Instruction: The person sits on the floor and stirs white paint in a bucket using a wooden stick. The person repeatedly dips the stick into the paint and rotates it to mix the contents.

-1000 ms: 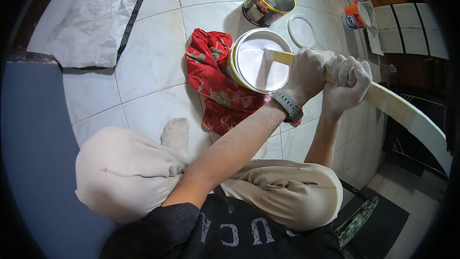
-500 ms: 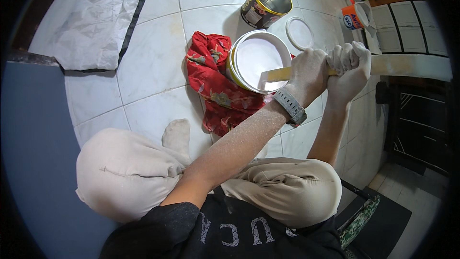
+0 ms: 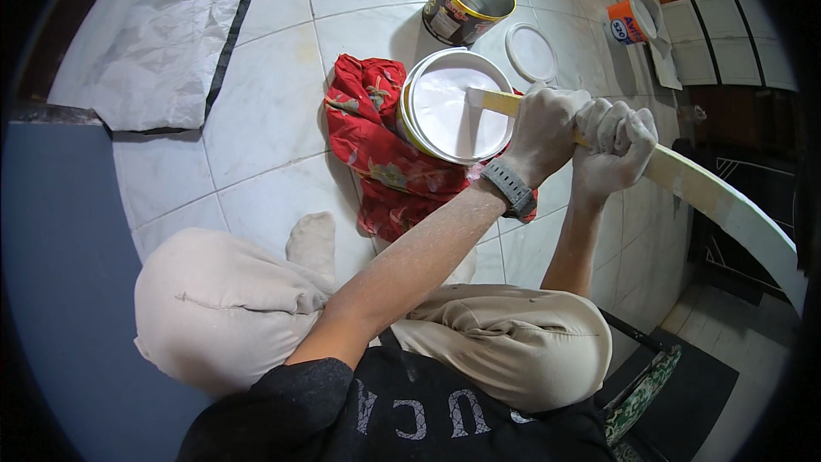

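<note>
Head view; left grip (image 3: pixel 552 124) partly hides the stick (image 3: pixel 717 194).

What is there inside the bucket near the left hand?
The bucket holds a white material; the stick gripped by the left hand and the right hand reaches in. The bucket's bottom and anything beneath the white surface are covered.

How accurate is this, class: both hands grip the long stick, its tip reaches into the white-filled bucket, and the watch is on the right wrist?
Not quite: the watch is on the left wrist, not the right, as the head view shows. The rest stands: the left hand and right hand both grip the long stick, and its tip reaches into the white-filled bucket.
</note>
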Motion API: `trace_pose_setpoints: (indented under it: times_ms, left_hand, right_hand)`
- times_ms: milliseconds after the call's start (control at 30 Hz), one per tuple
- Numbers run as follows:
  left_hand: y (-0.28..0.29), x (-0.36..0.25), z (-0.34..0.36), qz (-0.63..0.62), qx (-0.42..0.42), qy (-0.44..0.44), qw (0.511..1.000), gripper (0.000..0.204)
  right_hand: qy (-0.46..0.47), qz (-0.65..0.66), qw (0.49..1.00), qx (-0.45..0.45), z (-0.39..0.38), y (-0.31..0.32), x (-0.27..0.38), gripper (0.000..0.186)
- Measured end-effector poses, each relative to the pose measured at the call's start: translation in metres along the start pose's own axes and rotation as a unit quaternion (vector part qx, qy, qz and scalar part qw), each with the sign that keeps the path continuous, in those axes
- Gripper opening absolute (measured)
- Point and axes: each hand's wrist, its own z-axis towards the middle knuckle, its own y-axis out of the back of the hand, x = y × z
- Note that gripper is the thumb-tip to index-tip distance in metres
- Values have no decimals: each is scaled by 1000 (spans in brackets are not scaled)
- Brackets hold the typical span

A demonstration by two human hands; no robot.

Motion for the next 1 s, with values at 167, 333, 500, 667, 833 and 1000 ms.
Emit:
trace_pose_setpoints:
  times_ms: [167, 333, 500, 667, 833, 1000]
  left_hand:
    - [-15, -18, 0, 18, 63, 44, 997, 10]
    - [-26, -32, -9, 91, 174, 101, 975, 11]
    - [-35, -25, -21, 189, 221, 106, 951, 6]
    - [-37, -14, -33, 193, 250, 59, 947, 7]
    - [-44, -42, -31, 161, 221, -1, 962, 4]
    - [-42, -85, -15, 91, 170, -67, 979, 5]
  right_hand:
    - [-31, -25, 997, -59, 1, 11, 15, 34]
    - [-74, 15, 989, -124, -6, 25, 31, 35]
    - [-80, 75, 970, -215, -25, 45, 16, 36]
    - [-64, 84, 956, -272, -43, 57, 3, 36]
    - [-9, 103, 965, -241, -42, 62, 33, 35]
    - [33, 76, 971, -222, -25, 48, 89, 34]
